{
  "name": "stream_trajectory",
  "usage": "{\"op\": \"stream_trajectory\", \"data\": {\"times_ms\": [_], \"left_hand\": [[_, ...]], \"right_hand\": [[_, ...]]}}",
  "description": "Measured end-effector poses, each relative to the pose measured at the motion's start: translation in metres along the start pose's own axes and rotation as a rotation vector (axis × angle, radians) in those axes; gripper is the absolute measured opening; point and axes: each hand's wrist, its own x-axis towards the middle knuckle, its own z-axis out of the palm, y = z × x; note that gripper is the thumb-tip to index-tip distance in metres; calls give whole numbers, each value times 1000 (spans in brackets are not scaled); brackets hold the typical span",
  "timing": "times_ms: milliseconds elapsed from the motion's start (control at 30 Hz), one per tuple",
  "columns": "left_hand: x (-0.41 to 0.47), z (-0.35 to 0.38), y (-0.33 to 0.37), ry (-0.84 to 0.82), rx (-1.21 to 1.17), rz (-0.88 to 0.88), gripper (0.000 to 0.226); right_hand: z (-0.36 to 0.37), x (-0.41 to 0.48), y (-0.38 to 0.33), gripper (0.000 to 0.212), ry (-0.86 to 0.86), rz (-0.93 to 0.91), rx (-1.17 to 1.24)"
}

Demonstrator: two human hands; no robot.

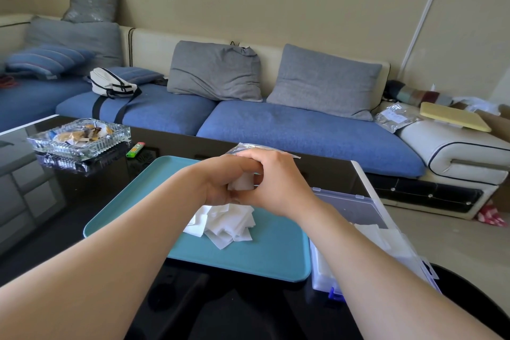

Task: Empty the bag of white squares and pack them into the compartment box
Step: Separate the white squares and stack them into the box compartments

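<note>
Now we grip white squares (240, 183) mid-frame, left hand (219, 183) and right hand (278, 182) fingers curled on them; compartment box (347, 205) lies lower right, nearer the right.

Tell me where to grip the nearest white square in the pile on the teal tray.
Pinch the nearest white square by its corner, which juts toward you past the pile of white squares, coming from the near side over the teal plastic tray. That corner lies bare; the rest is overlapped.

I see white squares (229, 225) on a teal tray (276, 257), a clear compartment box (358, 207) with a blue latch at right, and a far blue sofa (303, 132) with grey pillows (325, 83).
</note>
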Motion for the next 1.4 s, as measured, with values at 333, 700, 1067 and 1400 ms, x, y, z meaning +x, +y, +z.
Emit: {"op": "stream_trajectory", "data": {"times_ms": [333, 700, 1067, 1400], "left_hand": [[5, 3, -1, 21, -24, -3, 19], [3, 13, -6, -87, 436, 58, 14], [1, 50, -12, -125, 358, 168, 63], [-3, 100, -22, -144, 360, 157, 35]], "right_hand": [[-8, -3, -2, 29, 42, -1, -50], [-38, -14, 10, 32, -66, 228, 132], [-67, -47, 18, 26, -23, 193, 22], [-111, -89, 32, 17, 128, 378, -14]]}}
